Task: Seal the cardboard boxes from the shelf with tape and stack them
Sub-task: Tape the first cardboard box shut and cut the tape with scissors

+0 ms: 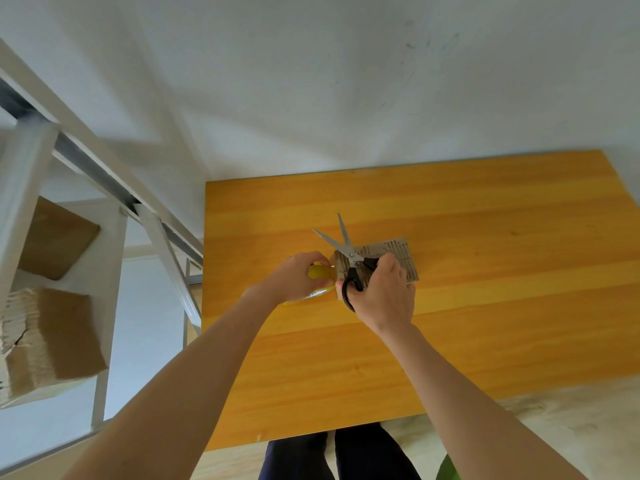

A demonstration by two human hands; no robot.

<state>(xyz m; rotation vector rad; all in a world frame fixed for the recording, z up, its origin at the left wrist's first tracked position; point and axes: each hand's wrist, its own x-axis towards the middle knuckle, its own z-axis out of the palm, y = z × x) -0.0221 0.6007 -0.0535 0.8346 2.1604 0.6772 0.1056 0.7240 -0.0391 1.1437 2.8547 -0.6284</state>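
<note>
one cardboard box (388, 259) lies mid-tabletop (485, 323), taping underway. left hand (296, 277) grips tape roll (320, 273); right hand (384, 294) holds open scissors (349, 252). boxes on shelf (59, 337) at left remain unsealed, nothing stacked.

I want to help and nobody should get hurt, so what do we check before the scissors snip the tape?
1. Scissors ready: ok. The blades are spread, and the right hand grips the black handles.
2. Tape roll held: ok. The left hand holds it beside the box.
3. Tape strip between the blades: cannot tell. No strip shows clearly.
4. Left fingers out of the blades' gap: ok, but they are close to the lower blade.
5. Box flat on the table: ok.
6. Box flaps shut: cannot tell. The right hand covers part of the top.
</note>
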